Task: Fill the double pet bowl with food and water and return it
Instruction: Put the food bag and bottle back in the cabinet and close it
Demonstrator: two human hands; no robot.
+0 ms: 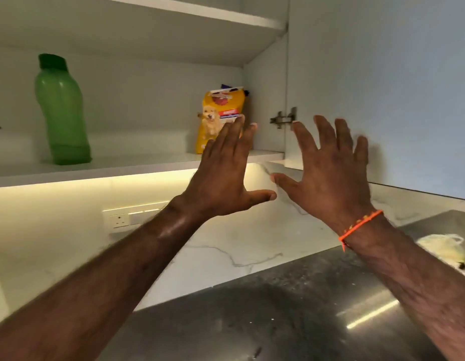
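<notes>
A yellow dog food bag (pixel 217 113) with a puppy picture stands upright at the right end of the lower shelf (pixel 121 169) in an open wall cabinet. At the shelf's left stands a green water bottle (pixel 61 110) with a dark green cap. My left hand (pixel 226 175) is raised in front of the bag's lower part, fingers spread, holding nothing. My right hand (pixel 327 168) is raised beside it, fingers apart and empty, in front of the open cabinet door (pixel 382 87). An orange thread band circles my right wrist. The double pet bowl is out of sight.
A door hinge (pixel 283 118) sits on the cabinet's right wall. Below, a lit marble backsplash carries a wall socket (pixel 120 220). A steel countertop (pixel 291 308) runs underneath, with a crumpled pale plastic bag (pixel 445 248) at its right.
</notes>
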